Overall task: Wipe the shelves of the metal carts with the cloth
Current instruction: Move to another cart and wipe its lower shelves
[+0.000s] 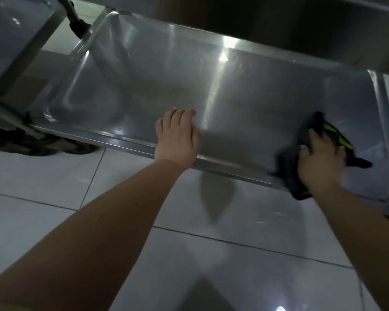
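Running from the front rim of the shelf toward its back, the bunched dark cloth (317, 123) lies with its long axis across the shelf's depth. One end hangs over the rim below the wrist, the other end pokes out beyond the fingertips, and a small pointed corner sticks out to the right of the knuckles. A patch with yellow-green stripes shows just past the fingers (313, 134) of the right hand (319, 160), which are spread apart and pressing down on the cloth, with most of it beneath the palm. The hand and cloth are blurred, so finer detail of the hold cannot be told. The left hand (177, 138) rests well apart from the cloth, palm down over the same front rim, its fingers (182, 117) held close together and lying flat on the bare metal, holding nothing. The shelf (245, 93) is a shallow tray of brushed steel with raised edges and rounded corners, shining with a bright streak of reflected light just to the right of the left fingertips. Above and beyond both hands an upper shelf (323, 30) overhangs. Far to the left of the left fingers stands part of a second metal cart (14, 30), with a dark wheel (38, 145) below it. Under both forearms spreads a floor (54, 180) of glossy pale tiles with thin dark joints.
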A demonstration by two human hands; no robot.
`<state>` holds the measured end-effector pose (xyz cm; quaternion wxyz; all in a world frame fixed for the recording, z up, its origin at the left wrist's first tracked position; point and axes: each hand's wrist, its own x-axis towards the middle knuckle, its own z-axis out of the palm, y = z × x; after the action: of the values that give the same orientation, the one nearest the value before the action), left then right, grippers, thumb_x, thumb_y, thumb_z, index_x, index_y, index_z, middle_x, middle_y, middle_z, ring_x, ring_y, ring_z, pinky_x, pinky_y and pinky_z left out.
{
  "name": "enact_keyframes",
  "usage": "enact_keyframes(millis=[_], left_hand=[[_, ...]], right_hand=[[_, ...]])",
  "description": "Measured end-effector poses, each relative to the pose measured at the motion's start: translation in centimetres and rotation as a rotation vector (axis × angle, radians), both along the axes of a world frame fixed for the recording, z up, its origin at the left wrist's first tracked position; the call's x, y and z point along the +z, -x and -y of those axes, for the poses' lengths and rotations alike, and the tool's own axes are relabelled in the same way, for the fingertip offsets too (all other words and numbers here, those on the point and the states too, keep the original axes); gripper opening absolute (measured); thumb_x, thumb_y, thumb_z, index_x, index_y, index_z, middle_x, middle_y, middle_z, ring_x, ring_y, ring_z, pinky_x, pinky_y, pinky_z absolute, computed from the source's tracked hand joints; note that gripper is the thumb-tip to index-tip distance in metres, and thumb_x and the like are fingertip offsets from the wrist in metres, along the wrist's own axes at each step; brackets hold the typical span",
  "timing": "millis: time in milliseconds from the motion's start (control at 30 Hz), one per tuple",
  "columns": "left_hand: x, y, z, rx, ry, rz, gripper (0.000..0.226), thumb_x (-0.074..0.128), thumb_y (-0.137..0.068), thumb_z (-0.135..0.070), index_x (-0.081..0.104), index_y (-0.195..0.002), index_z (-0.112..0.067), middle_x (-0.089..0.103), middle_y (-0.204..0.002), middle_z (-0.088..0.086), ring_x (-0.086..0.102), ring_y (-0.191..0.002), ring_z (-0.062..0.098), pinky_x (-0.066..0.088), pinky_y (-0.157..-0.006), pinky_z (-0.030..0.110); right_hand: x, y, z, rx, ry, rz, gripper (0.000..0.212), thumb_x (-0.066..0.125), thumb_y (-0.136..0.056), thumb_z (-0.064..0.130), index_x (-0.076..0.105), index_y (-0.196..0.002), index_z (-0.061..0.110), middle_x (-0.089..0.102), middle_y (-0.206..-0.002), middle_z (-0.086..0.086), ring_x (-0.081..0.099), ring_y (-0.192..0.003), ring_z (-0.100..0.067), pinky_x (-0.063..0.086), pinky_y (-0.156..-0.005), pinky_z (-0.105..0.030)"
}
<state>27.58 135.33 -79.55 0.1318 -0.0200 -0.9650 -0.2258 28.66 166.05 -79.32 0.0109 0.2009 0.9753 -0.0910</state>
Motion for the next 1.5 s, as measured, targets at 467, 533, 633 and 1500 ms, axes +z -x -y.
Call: enact_keyframes(millis=[467, 533, 633, 1500], left_hand=[[2.0, 0.8, 11.5, -0.085, 0.161, -0.097, 0.038, 0.042, -0.091, -0.038, 0.056, -0.122, -0.021, 0.056, -0.129, 0.004, 0.04, -0.13, 0.031, 0.022, -0.1, 0.041], [2.0, 0.9, 15.6, -0.058, 0.243, -0.127, 0.035, 0.044, -0.091, -0.034, 0.058, -0.118, -0.019, 0.059, -0.125, 0.006, 0.044, -0.126, 0.034, 0.022, -0.097, 0.041], [1.1, 1.4, 19.5, 0.027, 0.239, -0.054, 0.04, 0.038, -0.089, -0.036, 0.058, -0.119, -0.016, 0.059, -0.123, 0.009, 0.041, -0.127, 0.034, 0.024, -0.101, 0.048], [-0.6, 2.1, 20.6, 0.066, 0.038, -0.017, 0.053, 0.034, -0.092, -0.041, 0.046, -0.135, -0.012, 0.046, -0.139, 0.012, 0.032, -0.133, 0.035, 0.027, -0.11, 0.048]], right_hand=[[0.8, 1.0, 11.8, 0.48, -0.051, -0.013, 0.05, 0.03, -0.099, 0.04, 0.034, -0.148, 0.031, 0.029, -0.157, -0.002, 0.025, -0.14, -0.041, 0.022, -0.111, -0.056], [0.7, 2.7, 7.8, 0.293, -0.078, 0.049, 0.05, 0.031, -0.101, 0.036, 0.032, -0.15, 0.024, 0.028, -0.157, -0.01, 0.025, -0.139, -0.043, 0.021, -0.112, -0.058], [0.3, 4.4, 4.9, 0.189, -0.069, 0.084, 0.065, 0.019, -0.091, 0.042, 0.034, -0.148, 0.016, 0.033, -0.152, -0.019, 0.028, -0.14, -0.042, 0.017, -0.114, -0.057], [-0.3, 5.8, 21.6, 0.65, -0.013, -0.125, 0.055, 0.027, -0.09, 0.039, 0.049, -0.139, 0.025, 0.047, -0.145, -0.006, 0.04, -0.13, -0.042, 0.035, -0.105, -0.055]])
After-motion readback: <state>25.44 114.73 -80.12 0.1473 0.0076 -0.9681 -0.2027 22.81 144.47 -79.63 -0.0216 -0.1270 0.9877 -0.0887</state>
